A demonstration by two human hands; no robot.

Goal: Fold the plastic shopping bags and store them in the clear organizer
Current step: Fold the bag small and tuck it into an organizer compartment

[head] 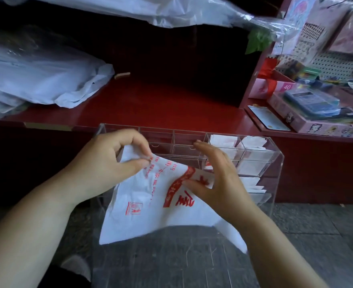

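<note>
A white plastic shopping bag [150, 208] with red print hangs in front of me, partly folded into a rough triangle. My left hand [107, 163] pinches its upper left corner between thumb and fingers. My right hand [217, 177] holds the bag's right edge with its thumb under the red band and its fingers stretched out. Behind the bag stands the clear organizer [275, 161], a box of small acrylic compartments. Folded white bags [252, 144] fill its right-hand compartments; the upper left ones look empty.
A red wooden counter [161, 104] runs behind the organizer. A heap of white and clear plastic bags [38, 80] lies on its left. Pink boxes and a blue calculator [312, 102] crowd the right shelf. Grey stone floor [317, 235] lies below.
</note>
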